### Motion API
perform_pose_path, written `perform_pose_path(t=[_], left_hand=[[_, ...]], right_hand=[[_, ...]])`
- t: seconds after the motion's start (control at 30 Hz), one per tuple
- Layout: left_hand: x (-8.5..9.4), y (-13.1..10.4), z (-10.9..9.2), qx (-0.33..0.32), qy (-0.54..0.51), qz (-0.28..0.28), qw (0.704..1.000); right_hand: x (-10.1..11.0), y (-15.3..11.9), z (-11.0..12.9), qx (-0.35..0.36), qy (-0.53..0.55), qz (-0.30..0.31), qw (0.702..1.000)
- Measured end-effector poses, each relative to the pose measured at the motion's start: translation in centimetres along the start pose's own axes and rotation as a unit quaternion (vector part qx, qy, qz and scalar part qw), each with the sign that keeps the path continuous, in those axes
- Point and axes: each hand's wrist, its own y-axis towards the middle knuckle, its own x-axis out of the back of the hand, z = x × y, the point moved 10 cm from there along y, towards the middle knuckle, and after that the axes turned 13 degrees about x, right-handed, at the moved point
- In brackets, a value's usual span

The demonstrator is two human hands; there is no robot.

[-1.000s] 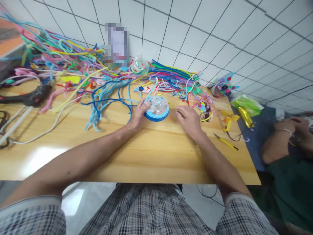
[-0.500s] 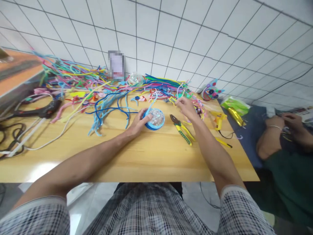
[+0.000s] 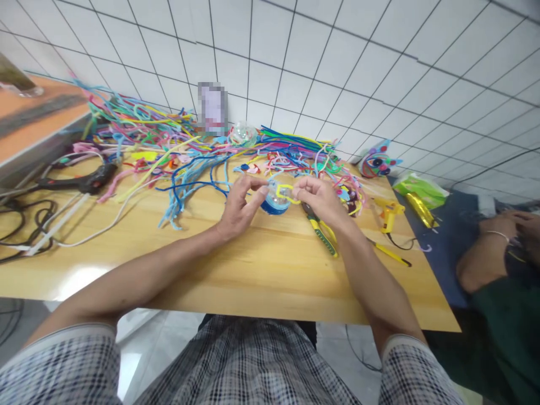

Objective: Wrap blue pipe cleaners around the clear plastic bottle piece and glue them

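A bent yellow pipe cleaner loop is pinched in my right hand, above a clear round piece wrapped in blue. That blue-rimmed piece rests on the table, partly covered by my hands and the loop. My left hand is at its left side, thumb and forefinger a little apart beside the rim, with no object visible between them. Pliers with green and yellow handles lie just under my right hand and wrist, their jaws partly hidden.
Piles of coloured pipe cleaners line the wall, with a clear ball among them. A black glue gun and cables lie left. To the right are a yellow glue gun, a yellow cutter, a decorated face ball and a seated person's arm.
My right hand has come left from the pipe cleaner pile with the yellow loop. My left hand has let go of the blue-rimmed piece and lifted beside it. The view has shifted slightly.
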Motion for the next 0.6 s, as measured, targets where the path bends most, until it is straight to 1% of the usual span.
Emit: perform_pose_path(t=[0.07, 0.13, 0.17, 0.27, 0.37, 0.47, 0.6], left_hand=[[-0.8, 0.0, -0.6, 0.025, 0.002, 0.043, 0.999], [-1.5, 0.1, -0.4, 0.061, -0.021, 0.075, 0.995], [-1.7, 0.1, -0.1, 0.080, -0.042, 0.081, 0.993], [-1.5, 0.2, 1.0, 0.132, -0.122, 0.058, 0.982], [-1.6, -0.1, 1.8, 0.163, -0.185, 0.043, 0.968], [-2.0, -0.4, 2.2, 0.186, -0.218, 0.049, 0.957], [-2.1, -0.5, 2.6, 0.207, -0.235, 0.039, 0.949]], right_hand=[[-0.6, -0.2, 0.6, 0.012, -0.005, 0.004, 1.000], [-1.1, -0.4, 0.6, 0.014, 0.017, -0.008, 1.000], [-1.3, -0.5, 0.3, 0.013, 0.044, -0.020, 0.999], [-2.1, -0.9, -0.8, 0.003, 0.158, -0.060, 0.986], [-4.0, -1.1, -1.7, -0.008, 0.235, -0.056, 0.970], [-5.5, -1.4, -2.4, -0.014, 0.239, -0.058, 0.969], [-6.2, -1.8, -3.3, -0.016, 0.215, -0.064, 0.974]])
